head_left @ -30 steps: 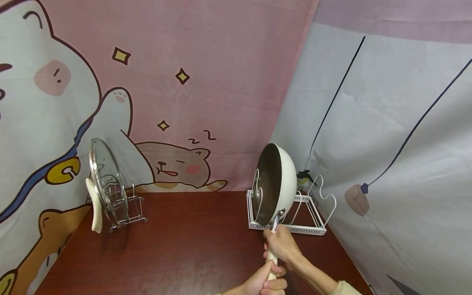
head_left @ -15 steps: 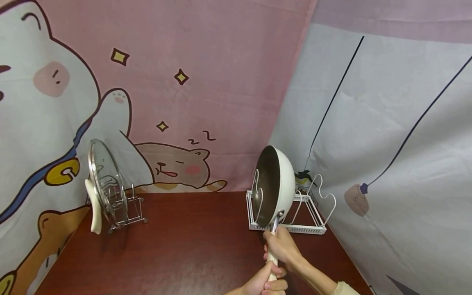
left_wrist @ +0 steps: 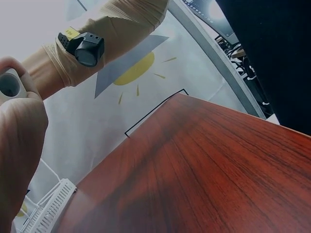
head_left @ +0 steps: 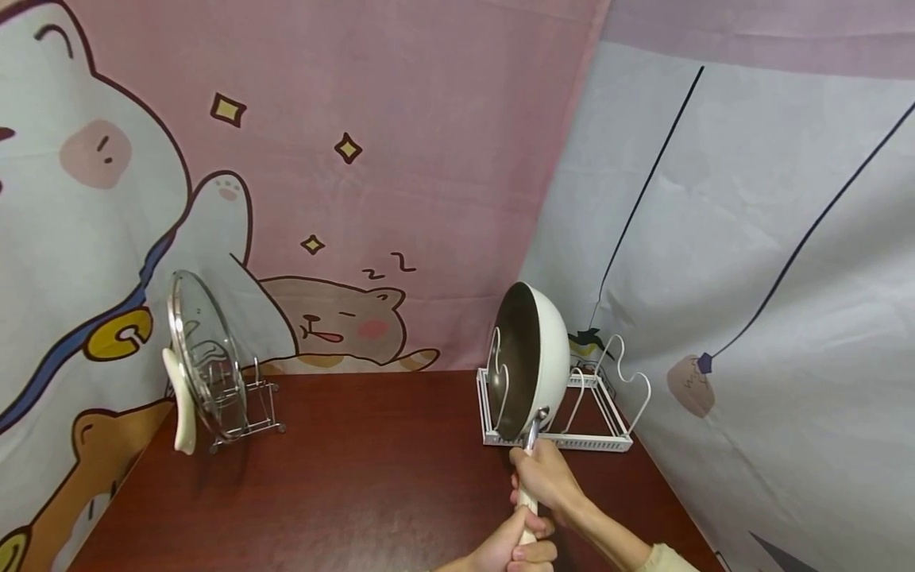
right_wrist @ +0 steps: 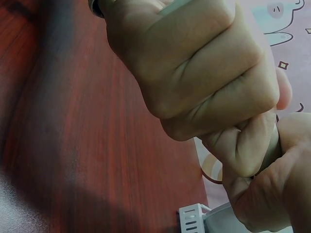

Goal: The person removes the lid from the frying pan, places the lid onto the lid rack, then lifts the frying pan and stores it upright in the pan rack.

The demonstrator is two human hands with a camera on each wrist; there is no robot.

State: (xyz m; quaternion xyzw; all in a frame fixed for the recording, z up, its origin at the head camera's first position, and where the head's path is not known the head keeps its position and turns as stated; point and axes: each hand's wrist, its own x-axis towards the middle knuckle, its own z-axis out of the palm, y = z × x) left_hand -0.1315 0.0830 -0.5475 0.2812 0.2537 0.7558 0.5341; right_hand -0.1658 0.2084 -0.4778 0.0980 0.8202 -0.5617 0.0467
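A white wok (head_left: pixel 552 349) with a dark inside stands on its side in a white wire rack (head_left: pixel 586 445), in the head view's right half. Its open face turns left, behind the rack's curved wires. The cream handle (head_left: pixel 527 502) points toward me. My right hand (head_left: pixel 546 474) grips it near the metal joint. Just behind, nearer the handle's end, my left hand (head_left: pixel 516 544) holds it with curled fingers. In the right wrist view both hands cover most of the handle; the left wrist view shows its hollow white end (left_wrist: pixel 9 85).
A glass lid (head_left: pixel 210 357) with a cream handle leans upright in a small metal stand (head_left: pixel 260 421) at the left of the reddish-brown table (head_left: pixel 343 477). Printed cloth walls (head_left: pixel 443 159) close in the back and right side.
The wok has shifted very slightly down and left against the rack. Both hands keep their hold on the handle. The head view has moved a little.
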